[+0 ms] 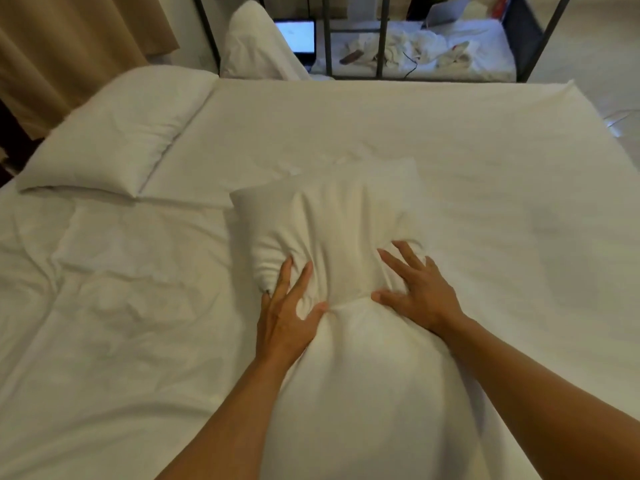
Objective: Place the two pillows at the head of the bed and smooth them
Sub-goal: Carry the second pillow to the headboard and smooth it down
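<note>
So there's a white pillow [332,230] sitting pretty much dead center on the bed [467,161], and both hands are on its near end. The left hand [289,313] is at about 7 o'clock from the pillow's middle, fingers spread and digging into the fabric, thumb hooked in so a fold of the pillowcase is bunched between thumb and fingers. The right hand [417,289] is at roughly 5 o'clock, fingers fanned wide and pressed flat on the cloth, not gripping anything as far as I can see. The pillow is scrunched where the hands push, with creases running up toward 12 o'clock. Its near end blends into more white fabric running down between the forearms, so I can't tell exactly where the pillow stops.

The second pillow [114,133] is way over at 10 o'clock, lying flat at the left edge of the bed beside a tan curtain [69,39], well apart from the one being handled.

The sheet at 8 o'clock is pretty wrinkled, the 2 o'clock side is much smoother. Past the far edge at 12 o'clock there's a dark metal frame [381,36], a lit laptop screen [298,36], and another white bed with rumpled stuff on it.
</note>
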The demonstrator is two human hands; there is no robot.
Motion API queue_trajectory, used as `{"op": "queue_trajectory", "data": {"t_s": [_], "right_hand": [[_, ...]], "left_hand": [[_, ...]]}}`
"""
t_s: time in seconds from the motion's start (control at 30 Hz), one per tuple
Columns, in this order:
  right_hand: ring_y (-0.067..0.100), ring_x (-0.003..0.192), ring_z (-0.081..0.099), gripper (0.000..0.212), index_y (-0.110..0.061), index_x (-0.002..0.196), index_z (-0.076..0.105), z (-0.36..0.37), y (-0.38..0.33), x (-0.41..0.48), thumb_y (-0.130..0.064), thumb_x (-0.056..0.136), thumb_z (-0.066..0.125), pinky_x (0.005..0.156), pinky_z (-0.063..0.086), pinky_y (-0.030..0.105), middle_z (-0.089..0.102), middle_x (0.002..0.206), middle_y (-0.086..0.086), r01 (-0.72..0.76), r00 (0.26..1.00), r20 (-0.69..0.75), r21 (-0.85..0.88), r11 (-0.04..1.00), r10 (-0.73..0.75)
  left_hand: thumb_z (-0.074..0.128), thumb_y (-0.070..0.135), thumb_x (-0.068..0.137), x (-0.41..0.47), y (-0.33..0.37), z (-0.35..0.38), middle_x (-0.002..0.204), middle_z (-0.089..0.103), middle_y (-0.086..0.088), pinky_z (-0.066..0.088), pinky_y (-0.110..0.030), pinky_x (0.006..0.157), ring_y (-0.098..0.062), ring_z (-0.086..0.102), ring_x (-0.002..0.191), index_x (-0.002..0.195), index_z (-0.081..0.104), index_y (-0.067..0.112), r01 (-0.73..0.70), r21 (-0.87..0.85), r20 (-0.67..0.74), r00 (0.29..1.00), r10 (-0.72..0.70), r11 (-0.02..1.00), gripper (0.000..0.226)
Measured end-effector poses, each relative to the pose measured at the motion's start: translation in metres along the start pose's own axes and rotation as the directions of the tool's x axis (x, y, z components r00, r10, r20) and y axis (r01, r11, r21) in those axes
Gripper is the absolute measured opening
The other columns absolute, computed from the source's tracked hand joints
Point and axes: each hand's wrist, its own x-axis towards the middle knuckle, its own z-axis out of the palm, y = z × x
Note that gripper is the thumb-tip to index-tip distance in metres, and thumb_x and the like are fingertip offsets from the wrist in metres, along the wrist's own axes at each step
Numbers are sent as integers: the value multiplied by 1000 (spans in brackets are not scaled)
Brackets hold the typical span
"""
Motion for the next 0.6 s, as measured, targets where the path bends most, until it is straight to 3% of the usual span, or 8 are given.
{"op": "queue_trajectory", "data": {"t_s": [0.13, 0.23, 0.33, 0.43, 0.5, 0.57, 0.6], "right_hand": [[31, 134, 30, 62, -54, 143, 30, -3, -5, -1, -55, 88, 57, 92, 47, 46, 17, 156, -29, 70, 987, -141, -30, 997, -73], [25, 113, 30, 50, -47, 140, 41, -5, -15, -3, -33, 94, 56, 78, 51, 44, 38, 144, -32, 152, 956, -251, -10, 988, -150], [16, 102, 27, 43, -42, 131, 54, -10, -28, -5, -16, 97, 51, 72, 51, 42, 53, 121, -31, 216, 921, -346, 69, 974, -180], [15, 111, 31, 47, -44, 129, 55, -22, -40, -6, -11, 96, 49, 76, 49, 35, 55, 119, -24, 201, 923, -350, 93, 975, -157], [22, 120, 31, 40, -40, 131, 55, -32, -46, -8, -16, 98, 49, 81, 48, 36, 52, 131, -19, 199, 918, -363, 75, 977, -160], [31, 123, 28, 39, -32, 136, 51, -38, -50, -14, -31, 97, 52, 89, 47, 44, 39, 149, -15, 183, 923, -351, 42, 982, -157], [31, 126, 24, 49, -32, 142, 44, -39, -50, -18, -43, 94, 54, 94, 46, 46, 27, 156, -14, 136, 946, -302, 48, 990, -115]], "left_hand": [[63, 12, 89, 5, 5, 2, 157, 28, 2, 28, -54, 112, -17, 38, 138, 141, 47, 27, -122, -22, -169, 979, 117, 992, 56], [53, -16, 81, 6, 11, -4, 151, 39, 2, 29, -61, 110, -16, 46, 129, 134, 56, 17, -98, -31, -227, 970, 89, 995, 63], [39, -25, 67, 4, 13, -15, 147, 41, 11, 31, -57, 110, -27, 51, 127, 135, 55, 16, -96, -34, -252, 964, 85, 995, 82], [36, -26, 64, 3, 16, -31, 146, 44, 12, 37, -55, 107, -26, 50, 127, 136, 54, 17, -112, -36, -292, 951, 97, 993, 86], [35, -26, 66, 2, 17, -43, 146, 41, 13, 30, -49, 114, -21, 48, 129, 136, 54, 17, -82, -53, -293, 954, 63, 995, 85], [35, -24, 70, 0, 14, -52, 148, 36, 18, 13, -27, 119, -20, 44, 133, 137, 52, 19, -18, -66, -257, 966, 0, 998, 82], [35, -24, 72, -2, 10, -54, 148, 34, 19, 7, -17, 115, -20, 43, 134, 138, 52, 21, 9, -64, -237, 971, -24, 998, 81]]}}
